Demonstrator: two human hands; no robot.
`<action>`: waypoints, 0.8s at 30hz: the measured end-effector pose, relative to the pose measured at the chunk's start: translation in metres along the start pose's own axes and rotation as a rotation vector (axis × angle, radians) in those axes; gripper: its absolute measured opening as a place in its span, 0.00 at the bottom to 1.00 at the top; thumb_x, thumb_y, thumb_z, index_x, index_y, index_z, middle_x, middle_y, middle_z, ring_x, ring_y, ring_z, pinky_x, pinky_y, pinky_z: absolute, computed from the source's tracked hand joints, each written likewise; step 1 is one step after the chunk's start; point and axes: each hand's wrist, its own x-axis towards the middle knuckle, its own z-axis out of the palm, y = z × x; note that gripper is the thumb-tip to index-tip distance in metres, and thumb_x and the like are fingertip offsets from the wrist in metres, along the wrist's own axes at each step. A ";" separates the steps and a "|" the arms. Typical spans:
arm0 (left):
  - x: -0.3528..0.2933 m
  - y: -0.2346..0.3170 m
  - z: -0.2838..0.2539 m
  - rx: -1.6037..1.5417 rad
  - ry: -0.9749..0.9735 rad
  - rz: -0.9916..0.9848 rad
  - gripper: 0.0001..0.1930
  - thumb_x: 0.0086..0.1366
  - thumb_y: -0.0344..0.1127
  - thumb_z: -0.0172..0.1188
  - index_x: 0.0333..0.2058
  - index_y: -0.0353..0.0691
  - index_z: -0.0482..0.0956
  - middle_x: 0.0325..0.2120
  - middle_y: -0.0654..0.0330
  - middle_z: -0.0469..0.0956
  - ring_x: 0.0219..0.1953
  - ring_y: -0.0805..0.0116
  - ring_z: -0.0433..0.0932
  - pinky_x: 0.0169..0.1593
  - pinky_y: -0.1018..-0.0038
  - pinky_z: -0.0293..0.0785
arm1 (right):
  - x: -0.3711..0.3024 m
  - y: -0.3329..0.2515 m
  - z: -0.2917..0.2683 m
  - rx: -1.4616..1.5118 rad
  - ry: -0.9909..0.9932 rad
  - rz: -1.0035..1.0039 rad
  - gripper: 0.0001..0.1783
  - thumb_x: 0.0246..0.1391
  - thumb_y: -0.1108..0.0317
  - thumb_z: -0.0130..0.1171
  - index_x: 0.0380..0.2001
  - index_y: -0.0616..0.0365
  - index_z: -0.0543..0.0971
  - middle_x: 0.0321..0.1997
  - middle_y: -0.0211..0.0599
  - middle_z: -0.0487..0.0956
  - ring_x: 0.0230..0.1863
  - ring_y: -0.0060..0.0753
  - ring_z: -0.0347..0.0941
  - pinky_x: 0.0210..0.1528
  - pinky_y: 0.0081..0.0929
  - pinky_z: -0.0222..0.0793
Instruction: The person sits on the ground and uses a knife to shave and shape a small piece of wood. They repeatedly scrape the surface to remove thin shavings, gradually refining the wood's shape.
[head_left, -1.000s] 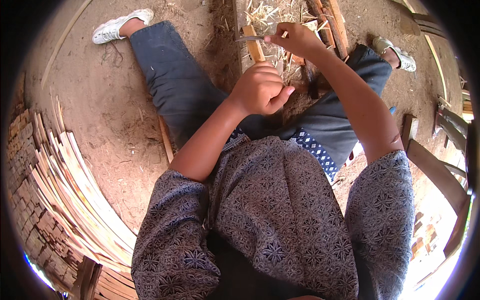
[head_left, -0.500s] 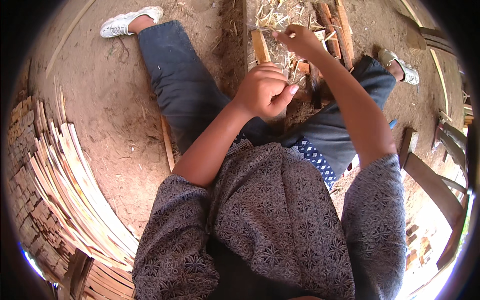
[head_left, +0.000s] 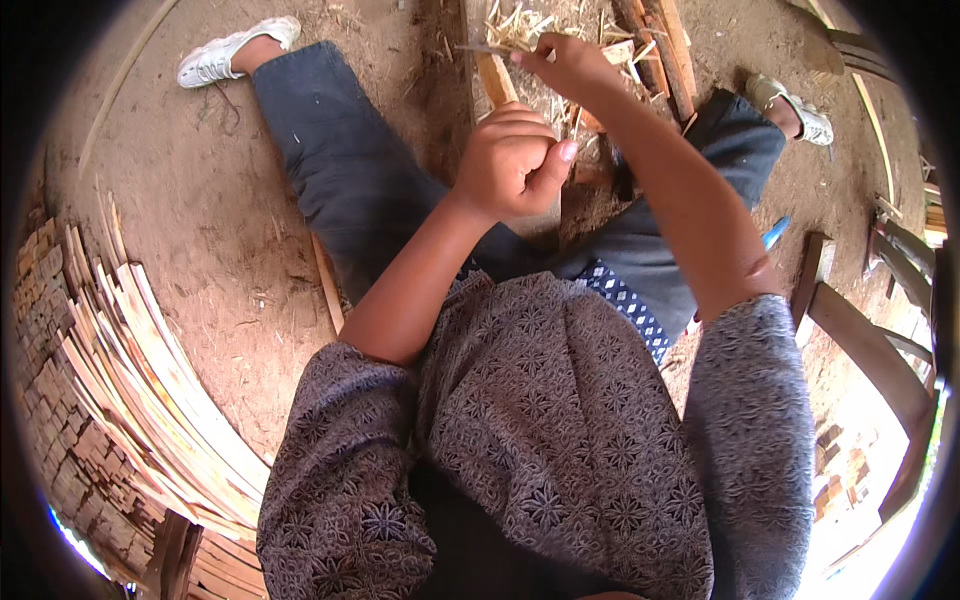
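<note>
My left hand (head_left: 508, 160) is closed around the near end of a short wooden strip (head_left: 495, 80), thumb lying along the fist. The strip points away from me. Farther off, my right hand (head_left: 568, 65) grips a knife, its handle hidden by my fingers. The thin grey blade (head_left: 485, 49) sticks out to the left, across the far end of the strip; I cannot tell whether they touch. Pale shavings (head_left: 520, 28) lie just beyond the blade. Below both hands is a wooden board (head_left: 474, 70) between my legs.
Reddish wood sticks (head_left: 668, 55) lie right of the shavings. Long pale slats (head_left: 165, 370) and stacked wood pieces (head_left: 70, 420) fill the left side. A wooden frame (head_left: 865, 350) stands at the right. My outstretched legs (head_left: 335, 150) flank the work on a dirt floor (head_left: 210, 270).
The view has shifted slightly, so hands and strip appear farther up and left. More of the knife blade now shows, left of the strip. Both hands keep their grips.
</note>
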 end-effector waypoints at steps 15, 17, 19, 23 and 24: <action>0.012 0.010 -0.011 0.014 -0.357 -0.058 0.23 0.61 0.42 0.61 0.14 0.38 0.62 0.12 0.57 0.61 0.15 0.55 0.64 0.22 0.63 0.60 | -0.019 0.039 -0.011 0.176 -0.051 -0.027 0.38 0.53 0.28 0.63 0.43 0.56 0.83 0.23 0.43 0.82 0.26 0.39 0.82 0.35 0.39 0.77; 0.014 0.009 -0.011 0.051 -0.384 -0.051 0.23 0.60 0.41 0.61 0.13 0.38 0.63 0.12 0.57 0.62 0.16 0.54 0.65 0.22 0.62 0.61 | -0.032 0.026 -0.021 0.270 -0.134 -0.006 0.35 0.54 0.30 0.64 0.39 0.56 0.83 0.19 0.40 0.79 0.21 0.35 0.80 0.31 0.38 0.76; 0.013 0.008 -0.009 0.067 -0.436 -0.031 0.22 0.59 0.41 0.62 0.13 0.39 0.63 0.12 0.56 0.63 0.16 0.53 0.67 0.23 0.62 0.62 | -0.042 0.019 -0.027 0.270 -0.091 -0.029 0.33 0.55 0.31 0.65 0.36 0.55 0.82 0.17 0.39 0.78 0.16 0.35 0.77 0.28 0.38 0.74; 0.019 0.013 -0.009 0.158 -0.595 -0.025 0.21 0.58 0.44 0.63 0.12 0.42 0.68 0.12 0.58 0.69 0.18 0.51 0.74 0.25 0.58 0.70 | -0.048 0.016 -0.040 0.131 -0.090 -0.152 0.32 0.54 0.32 0.65 0.38 0.54 0.82 0.23 0.44 0.81 0.26 0.40 0.81 0.36 0.42 0.76; 0.020 0.013 -0.008 0.134 -0.598 -0.032 0.22 0.58 0.43 0.63 0.12 0.42 0.66 0.12 0.57 0.67 0.18 0.52 0.72 0.25 0.59 0.67 | -0.049 0.014 -0.043 0.070 -0.082 -0.196 0.32 0.54 0.33 0.65 0.38 0.54 0.82 0.25 0.45 0.82 0.29 0.42 0.82 0.38 0.43 0.76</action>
